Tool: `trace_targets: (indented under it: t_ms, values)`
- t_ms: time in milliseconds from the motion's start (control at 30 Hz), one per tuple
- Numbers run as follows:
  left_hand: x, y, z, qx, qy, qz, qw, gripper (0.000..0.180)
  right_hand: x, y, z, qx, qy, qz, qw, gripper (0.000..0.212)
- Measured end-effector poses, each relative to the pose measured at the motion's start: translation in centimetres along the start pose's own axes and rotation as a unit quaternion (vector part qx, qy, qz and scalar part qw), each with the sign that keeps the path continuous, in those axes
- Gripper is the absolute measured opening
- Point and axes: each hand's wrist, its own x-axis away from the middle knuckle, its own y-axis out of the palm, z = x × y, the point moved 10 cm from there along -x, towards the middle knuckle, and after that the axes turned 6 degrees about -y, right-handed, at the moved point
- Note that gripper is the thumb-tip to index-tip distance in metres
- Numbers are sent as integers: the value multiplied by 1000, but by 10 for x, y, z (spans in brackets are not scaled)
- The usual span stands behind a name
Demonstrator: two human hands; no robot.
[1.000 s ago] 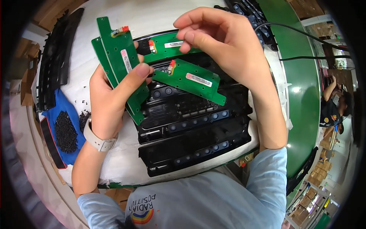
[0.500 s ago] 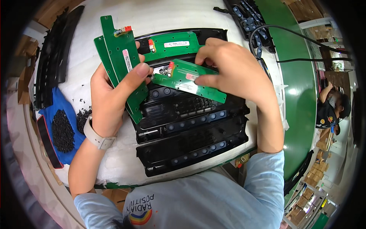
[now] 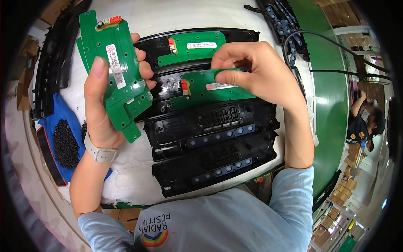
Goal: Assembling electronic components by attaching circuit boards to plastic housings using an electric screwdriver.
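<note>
My left hand (image 3: 100,96) is closed round a small stack of green circuit boards (image 3: 128,80), raised over the left side of the table. The top board carries a red and white connector and a white label. My right hand (image 3: 256,73) pinches the upper edge of another green circuit board (image 3: 197,86), which lies over the second black plastic panel (image 3: 168,82) in a row. Whether that board is fully seated I cannot tell. On the farthest black panel (image 3: 147,46) sits a similar green board (image 3: 193,50). Two nearer black panels (image 3: 168,138) show blue-grey round pads and no board.
A blue cloth (image 3: 63,113) with a heap of small black parts (image 3: 66,145) lies at the left. Long black panels (image 3: 58,54) stand at the far left, more (image 3: 281,25) at the far right. A black cable (image 3: 336,44) crosses the right. Another person (image 3: 365,122) is farther right.
My left hand has moved left with its boards. The board in my right hand has turned from slanted to nearly level and come down along the second panel.
</note>
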Motion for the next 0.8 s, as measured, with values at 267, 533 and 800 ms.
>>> trace_targets:
  t_ms: [267, 533, 800]
  values:
    - [1, -1, -4, -53, -1, 15, 998, 64, 0, -2, -16, 52, -92, 41, 994, 17]
    - [0, 0, -4, -63, -9, 16, 998, 60, 1, -1, -6, 27, -46, 31, 998, 15]
    - [0, 2, -6, -84, -18, 1, 996, 66, 1, 1, -9, 62, -98, 32, 993, 17]
